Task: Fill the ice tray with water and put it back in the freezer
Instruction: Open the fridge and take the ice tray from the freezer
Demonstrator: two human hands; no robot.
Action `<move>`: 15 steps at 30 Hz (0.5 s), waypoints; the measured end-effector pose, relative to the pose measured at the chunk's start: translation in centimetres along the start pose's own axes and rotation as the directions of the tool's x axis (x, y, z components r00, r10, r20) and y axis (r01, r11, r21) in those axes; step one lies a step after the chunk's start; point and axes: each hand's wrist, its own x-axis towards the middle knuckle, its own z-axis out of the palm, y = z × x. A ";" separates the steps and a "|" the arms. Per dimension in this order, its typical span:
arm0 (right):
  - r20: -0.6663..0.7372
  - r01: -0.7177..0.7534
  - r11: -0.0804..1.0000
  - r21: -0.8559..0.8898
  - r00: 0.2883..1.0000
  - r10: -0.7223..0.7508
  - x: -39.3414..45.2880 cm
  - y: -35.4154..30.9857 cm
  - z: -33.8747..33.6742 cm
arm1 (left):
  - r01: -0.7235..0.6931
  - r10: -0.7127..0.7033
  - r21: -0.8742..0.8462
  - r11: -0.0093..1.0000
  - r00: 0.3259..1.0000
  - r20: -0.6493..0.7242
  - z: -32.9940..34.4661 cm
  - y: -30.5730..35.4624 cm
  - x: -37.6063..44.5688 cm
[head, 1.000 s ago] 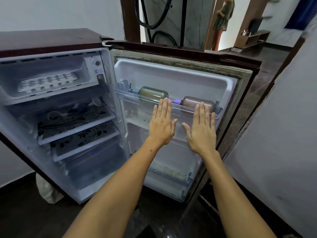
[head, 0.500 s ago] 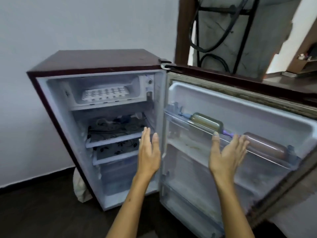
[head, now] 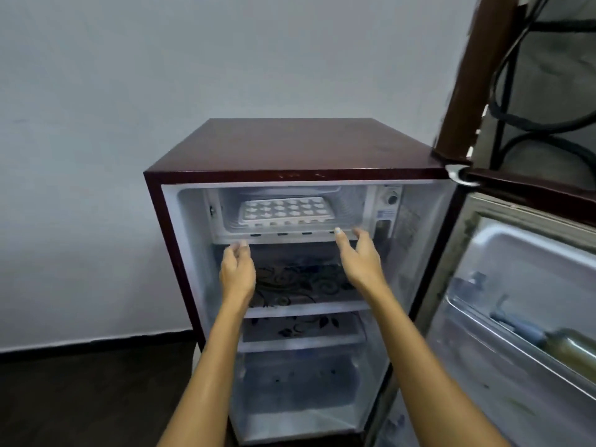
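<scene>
Head cam is showing both hands reaching up toward the freezer compartment [head: 290, 214] at the top of a small maroon fridge [head: 290, 146], door [head: 522, 285] swung wide to the right. Left hand [head: 238, 272] is hovering just below the compartment's front lip, fingers loosely curled, holding nothing. Right hand [head: 359, 259] is hovering near the lip's right end, fingers relaxed and slightly spread, also w/o anything in it. Can't tell if either fingertip is actually touching the lip.

Ice tray [head: 283, 209] is sitting flat inside the freezer compartment, centred, well back from the lip, apart from both hands.

Judging the step: taking the tray out, so the task is barely started. Doing it well probably means bringing both hands in level, pinching the tray's short ends or front rim, and sliding it straight out w/o tilting, since the opening looks low and the tray could catch on the lip. If frost is gripping it, a gentle wiggle should beat a hard yank, as thin plastic may crack.

Materials: tray is looking like white moulded plastic, rectangular, w/ a grid of small cells, some seeming shaped rather than plain squares; blurry, so not sure. Compartment is pale translucent plastic w/ slots along the front edge. Shelves [head: 303, 309] below are carrying a dark floral print. Fridge top is glossy, slightly scuffed. Bottle [head: 571, 350] is lying in the door rack [head: 483, 317].
</scene>
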 end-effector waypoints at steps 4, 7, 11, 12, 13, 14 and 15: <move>0.015 -0.037 0.999 0.003 0.999 0.037 6.6 0.8 2.9 | -0.061 0.061 0.098 0.993 0.998 -0.003 1.1 -0.4 5.3; -0.021 0.011 1.000 0.005 1.000 -0.010 10.4 1.8 4.6 | -0.157 0.155 0.207 0.966 0.988 0.025 2.0 -0.5 9.0; -0.070 0.042 0.999 -0.018 0.997 -0.043 14.8 2.5 6.3 | -0.174 0.165 0.282 0.943 0.985 0.056 3.1 -0.4 13.0; -0.073 0.033 0.999 -0.024 0.997 -0.034 15.9 2.5 6.6 | -0.172 0.165 0.302 0.938 0.985 0.047 3.3 -0.5 13.7; -0.072 0.023 0.999 -0.032 0.997 -0.025 16.8 2.5 6.8 | -0.166 0.163 0.312 0.935 0.986 0.036 3.5 -0.5 14.2; -0.074 0.018 0.999 -0.034 0.997 -0.020 17.6 2.5 7.0 | -0.167 0.167 0.314 0.935 0.986 0.028 3.7 -0.6 14.6; -0.077 0.019 0.999 -0.028 0.997 -0.021 18.3 2.5 7.1 | -0.173 0.173 0.314 0.933 0.985 0.030 3.9 -0.8 15.1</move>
